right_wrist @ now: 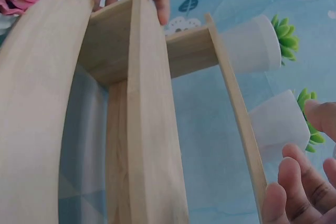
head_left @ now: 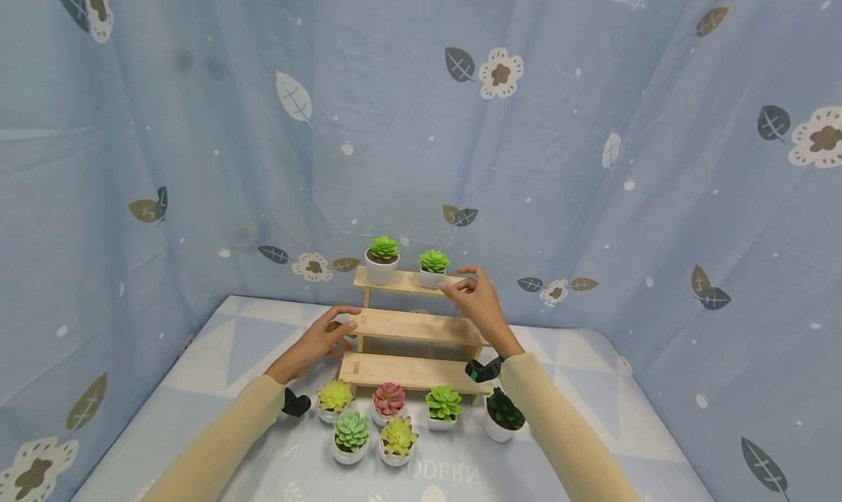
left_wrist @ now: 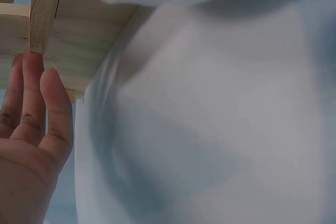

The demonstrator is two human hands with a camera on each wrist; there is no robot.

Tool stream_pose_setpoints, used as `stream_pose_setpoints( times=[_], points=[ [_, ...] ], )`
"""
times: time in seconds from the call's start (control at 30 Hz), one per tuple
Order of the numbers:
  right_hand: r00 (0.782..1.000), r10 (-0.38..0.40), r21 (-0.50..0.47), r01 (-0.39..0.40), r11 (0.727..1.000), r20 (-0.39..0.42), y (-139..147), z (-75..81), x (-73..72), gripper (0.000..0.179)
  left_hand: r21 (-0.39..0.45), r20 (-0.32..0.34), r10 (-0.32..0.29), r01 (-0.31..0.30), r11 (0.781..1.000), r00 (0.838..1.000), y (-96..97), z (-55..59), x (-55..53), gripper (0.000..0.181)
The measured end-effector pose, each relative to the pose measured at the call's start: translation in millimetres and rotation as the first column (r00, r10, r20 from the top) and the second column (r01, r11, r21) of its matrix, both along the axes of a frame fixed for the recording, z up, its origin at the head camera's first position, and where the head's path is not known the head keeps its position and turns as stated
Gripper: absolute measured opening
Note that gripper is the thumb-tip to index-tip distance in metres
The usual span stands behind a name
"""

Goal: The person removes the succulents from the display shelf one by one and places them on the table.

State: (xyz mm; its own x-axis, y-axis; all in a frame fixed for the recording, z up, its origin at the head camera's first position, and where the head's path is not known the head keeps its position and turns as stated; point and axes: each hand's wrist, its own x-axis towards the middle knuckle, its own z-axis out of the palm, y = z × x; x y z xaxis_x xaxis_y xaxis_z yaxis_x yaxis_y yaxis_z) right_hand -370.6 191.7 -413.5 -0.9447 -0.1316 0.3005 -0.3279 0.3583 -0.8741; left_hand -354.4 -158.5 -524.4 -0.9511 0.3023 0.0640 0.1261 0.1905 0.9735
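Observation:
A three-tier wooden display stand [head_left: 414,325] rises in steps on the table. At the left end of its middle tier [right_wrist: 155,108] my left hand [head_left: 327,332] holds the board's end, thumb and a finger on the board and other fingers underneath. Two white pots with bright green succulents stand on the top tier: a round pot [head_left: 381,270] at the left and a squarer pot [head_left: 432,277] near the middle. Just right of the squarer pot, my right hand [head_left: 475,297] hovers with loosely bent fingers and nothing between them; its fingertips [right_wrist: 290,174] are close to the top tier's edge.
In front of the stand are several potted succulents: a yellow one [head_left: 335,397], a pink one [head_left: 389,400], a pale green one [head_left: 351,432], another yellow-green one [head_left: 397,438], a green one [head_left: 444,404] and a dark green one [head_left: 504,411]. A blue patterned curtain [head_left: 395,122] hangs close behind.

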Motion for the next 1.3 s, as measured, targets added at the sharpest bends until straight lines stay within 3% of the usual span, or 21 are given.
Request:
stream_pose_setpoints(
  times=[0.3, 0.6, 0.9, 1.3],
  points=[
    [0.998, 0.011, -0.051, -0.008, 0.999, 0.064, -3.8, -3.7, -17.7, 0.082, -0.025, 0.004, -0.008, 0.008, 1.0, 1.0, -0.7, -0.7, 1.1, 0.049],
    [0.996, 0.002, -0.009, -0.001, 1.0, 0.084, -10.8, -0.7, -25.9, 0.08, -0.029, -0.006, -0.025, 0.025, 0.999, 1.0, -3.6, -0.2, 3.9, 0.05],
    [0.99, 0.041, 0.009, -0.043, 0.999, 0.133, -19.8, 4.9, -31.4, 0.091, -0.019, -0.01, -0.019, 0.018, 1.0, 1.0, -4.3, 0.3, 3.2, 0.048],
    [0.99, 0.047, 0.008, -0.048, 0.999, 0.135, -20.3, 6.1, -33.8, 0.086, -0.001, 0.037, -0.004, 0.004, 1.0, 0.999, -0.4, 2.5, -1.8, 0.05]
  ],
)
